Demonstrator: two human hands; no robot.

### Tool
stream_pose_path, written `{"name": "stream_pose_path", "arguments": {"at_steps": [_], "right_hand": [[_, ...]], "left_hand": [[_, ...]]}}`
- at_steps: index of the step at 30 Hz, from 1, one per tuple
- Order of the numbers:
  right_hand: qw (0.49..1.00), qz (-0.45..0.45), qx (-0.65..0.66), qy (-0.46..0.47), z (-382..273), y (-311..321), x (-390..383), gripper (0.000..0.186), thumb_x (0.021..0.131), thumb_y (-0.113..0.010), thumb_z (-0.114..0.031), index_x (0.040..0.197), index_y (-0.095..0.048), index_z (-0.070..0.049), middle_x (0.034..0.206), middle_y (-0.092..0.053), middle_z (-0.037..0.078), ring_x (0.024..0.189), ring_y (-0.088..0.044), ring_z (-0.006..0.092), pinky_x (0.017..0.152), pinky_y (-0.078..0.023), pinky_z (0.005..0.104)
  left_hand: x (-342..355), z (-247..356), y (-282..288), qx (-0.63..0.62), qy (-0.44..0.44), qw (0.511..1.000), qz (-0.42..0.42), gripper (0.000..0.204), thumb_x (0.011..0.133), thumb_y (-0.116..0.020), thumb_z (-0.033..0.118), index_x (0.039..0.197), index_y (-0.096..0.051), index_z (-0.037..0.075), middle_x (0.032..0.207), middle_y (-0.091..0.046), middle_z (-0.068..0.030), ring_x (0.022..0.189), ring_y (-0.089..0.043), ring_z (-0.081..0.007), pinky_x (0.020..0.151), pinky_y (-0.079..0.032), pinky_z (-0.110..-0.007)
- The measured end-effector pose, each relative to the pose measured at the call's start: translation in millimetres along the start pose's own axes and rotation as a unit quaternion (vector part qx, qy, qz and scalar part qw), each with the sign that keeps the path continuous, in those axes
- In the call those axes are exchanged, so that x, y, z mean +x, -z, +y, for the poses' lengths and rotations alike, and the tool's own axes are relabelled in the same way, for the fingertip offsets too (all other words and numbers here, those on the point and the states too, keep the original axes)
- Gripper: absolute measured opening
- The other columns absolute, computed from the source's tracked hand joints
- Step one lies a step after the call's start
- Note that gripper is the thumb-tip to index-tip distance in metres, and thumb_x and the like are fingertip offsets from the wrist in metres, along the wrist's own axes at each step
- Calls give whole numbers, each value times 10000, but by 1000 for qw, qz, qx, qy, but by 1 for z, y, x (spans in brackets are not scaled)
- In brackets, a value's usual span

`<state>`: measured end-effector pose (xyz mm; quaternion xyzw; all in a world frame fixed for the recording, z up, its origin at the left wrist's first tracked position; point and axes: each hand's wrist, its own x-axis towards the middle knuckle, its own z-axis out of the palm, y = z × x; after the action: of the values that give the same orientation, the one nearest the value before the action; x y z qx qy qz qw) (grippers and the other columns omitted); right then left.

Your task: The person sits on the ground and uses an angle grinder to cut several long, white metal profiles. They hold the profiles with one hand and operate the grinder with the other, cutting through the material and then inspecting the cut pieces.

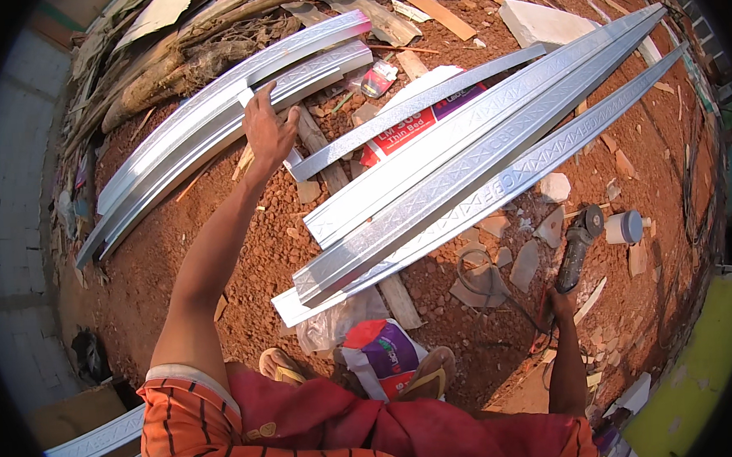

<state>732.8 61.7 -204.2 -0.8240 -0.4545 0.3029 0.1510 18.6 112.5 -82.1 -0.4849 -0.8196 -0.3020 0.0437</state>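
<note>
My left hand (270,127) reaches out to the near edge of a group of silver metal channels (232,94) on the left. Its fingertips are at the lower channel and its thumb stands apart; whether it presses on the metal is hard to tell. Low on the right, my right hand (562,304) is wrapped round the body of an angle grinder (581,245), whose head points away from me. Between my hands lie several long embossed silver channels (463,168), slanting up to the right. A shorter metal strip (409,113) lies behind them.
Red soil with broken tile pieces (526,265) surrounds the channels. A white-and-grey round container (624,228) stands beside the grinder, and a cable (504,291) trails near my right hand. Wooden poles (156,82) are piled at the far left. A printed bag (382,353) lies between my feet.
</note>
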Motion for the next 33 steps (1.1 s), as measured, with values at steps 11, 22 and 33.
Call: {"name": "stream_pose_path", "arguments": {"at_steps": [11,22,33], "right_hand": [[999,-4,-47,15,25,-7,22,916,719,-741,-252,1485,-255,-128,1161,-610,172,1026,-623,326,875,-497,424],[955,258,-143,-1,-66,-14,-31,798,765,-727,-203,1459,-348,-93,1394,-440,235,1310,-405,396,1087,-342,477],[820,-416,372,132,-319,-104,-125,632,949,-587,-376,1444,-384,-40,1326,-515,185,1098,-587,247,883,-493,364]], "left_hand": [[-10,-84,-23,-467,363,772,-235,759,912,-524,570,1420,-352,33,1333,-477,-285,1234,-469,-389,1089,-284,-534],[-6,27,80,-397,10,907,-144,857,674,-851,328,1293,-372,-23,1081,-548,-162,1007,-582,-261,912,-488,-411],[-12,140,146,-483,-45,873,-47,727,682,-845,222,1221,-417,-11,1051,-564,-138,953,-591,-215,887,-487,-368]]}}
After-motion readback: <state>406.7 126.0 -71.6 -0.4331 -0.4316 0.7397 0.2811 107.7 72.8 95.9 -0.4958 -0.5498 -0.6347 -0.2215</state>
